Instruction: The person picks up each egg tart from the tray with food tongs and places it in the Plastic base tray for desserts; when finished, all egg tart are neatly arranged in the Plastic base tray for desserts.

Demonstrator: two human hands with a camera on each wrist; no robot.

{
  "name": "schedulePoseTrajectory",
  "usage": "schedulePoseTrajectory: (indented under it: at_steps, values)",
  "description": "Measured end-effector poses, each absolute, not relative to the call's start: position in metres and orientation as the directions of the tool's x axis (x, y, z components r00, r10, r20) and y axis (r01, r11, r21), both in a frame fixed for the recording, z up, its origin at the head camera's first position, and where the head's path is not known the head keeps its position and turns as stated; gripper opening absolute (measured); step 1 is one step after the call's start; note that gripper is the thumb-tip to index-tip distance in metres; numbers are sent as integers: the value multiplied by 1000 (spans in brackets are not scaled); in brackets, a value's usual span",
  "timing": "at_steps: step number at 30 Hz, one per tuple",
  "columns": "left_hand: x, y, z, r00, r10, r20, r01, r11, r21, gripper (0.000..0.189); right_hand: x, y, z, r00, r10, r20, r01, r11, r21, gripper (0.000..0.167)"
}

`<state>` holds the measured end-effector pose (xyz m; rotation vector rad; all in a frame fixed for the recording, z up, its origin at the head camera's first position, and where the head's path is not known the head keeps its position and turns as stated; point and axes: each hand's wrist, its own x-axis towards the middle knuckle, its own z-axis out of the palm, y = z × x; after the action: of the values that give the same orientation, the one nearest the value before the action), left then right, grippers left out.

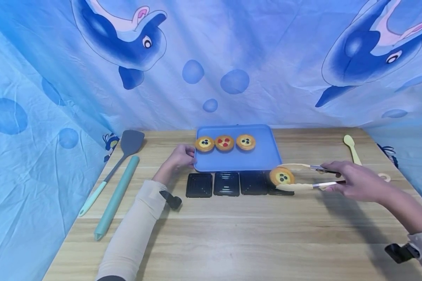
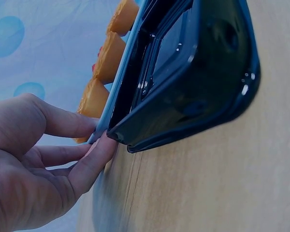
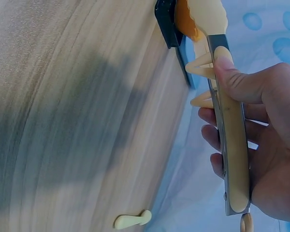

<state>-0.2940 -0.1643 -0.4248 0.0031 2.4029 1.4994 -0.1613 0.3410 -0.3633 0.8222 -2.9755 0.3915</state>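
Note:
My left hand (image 1: 183, 156) pinches the left edge of a blue tray (image 1: 263, 152) between thumb and fingers. Three tarts sit in a row on that tray: a blueberry tart (image 1: 204, 144), a red-topped tart (image 1: 224, 143) and another blueberry tart (image 1: 245, 142). In my right hand (image 1: 355, 181) is a pair of cream-tipped tongs (image 1: 316, 185), gripped by its metal arms. Between the tong tips is a further blueberry tart (image 1: 282, 176), over the rightmost of several black square molds (image 1: 226, 184) lined up along the tray's near edge. The left wrist view shows one black mold (image 2: 208, 72) close up.
At the left of the wooden table (image 1: 225, 238) lie a grey-headed spatula (image 1: 131, 142) and a teal rolling pin (image 1: 117, 197). A pale yellow spoon (image 1: 352, 149) lies at the right, beyond the right hand. A blue dolphin-print curtain (image 1: 274, 47) hangs behind the table.

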Motion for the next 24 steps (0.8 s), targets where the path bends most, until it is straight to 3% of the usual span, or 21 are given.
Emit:
schedulePoseTrajectory:
  at_steps: [14,24]
  values:
    - [-292,-165,-426,-953,160,-257,-164,440,883,55,-160,340,-366,-864,-496,90,-501,825,-263,70]
    - [-294,-164,-424,-949,154,-276,-184,443,877,55,-154,348,-363,-874,-479,75,-469,795,-384,85]
